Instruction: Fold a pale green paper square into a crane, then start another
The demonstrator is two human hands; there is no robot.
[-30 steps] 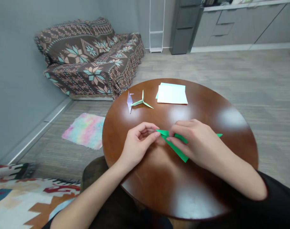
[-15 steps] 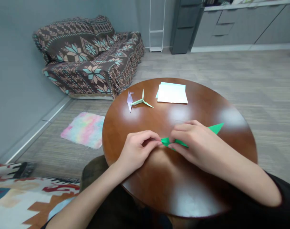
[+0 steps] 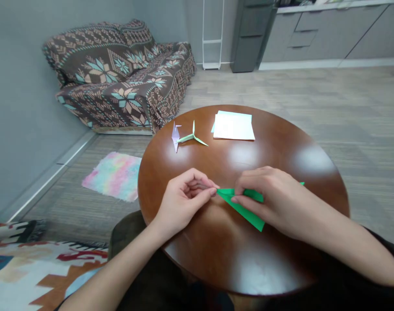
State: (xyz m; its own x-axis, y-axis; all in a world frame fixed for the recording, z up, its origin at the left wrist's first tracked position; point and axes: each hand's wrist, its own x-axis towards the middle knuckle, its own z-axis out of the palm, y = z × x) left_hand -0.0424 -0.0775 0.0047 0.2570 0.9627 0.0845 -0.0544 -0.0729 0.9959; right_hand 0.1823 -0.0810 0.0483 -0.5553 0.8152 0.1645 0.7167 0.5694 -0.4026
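A folded sheet of green origami paper (image 3: pixel 247 211) is held between my two hands, just over the round table. My left hand (image 3: pixel 184 201) pinches its pointed left tip between thumb and forefinger. My right hand (image 3: pixel 265 194) grips the middle of the paper with thumb and fingers and hides part of it. One flap points down toward me; another green tip shows beyond the right hand. Farther back on the table lie a purple paper crane (image 3: pixel 175 137) and a pale green three-pointed folded paper piece (image 3: pixel 193 136), close together.
A stack of pale paper sheets (image 3: pixel 234 126) lies near the far edge of the brown round table (image 3: pixel 223 259). Beyond stand a sofa with a patterned cover (image 3: pixel 125 82) and grey cabinets (image 3: pixel 326 34). A pastel fluffy mat (image 3: pixel 114 175) lies on the floor at left.
The green paper has turned in my hands, and its broad flap now hangs toward me. My right hand has shifted slightly right; the left still pinches the tip.
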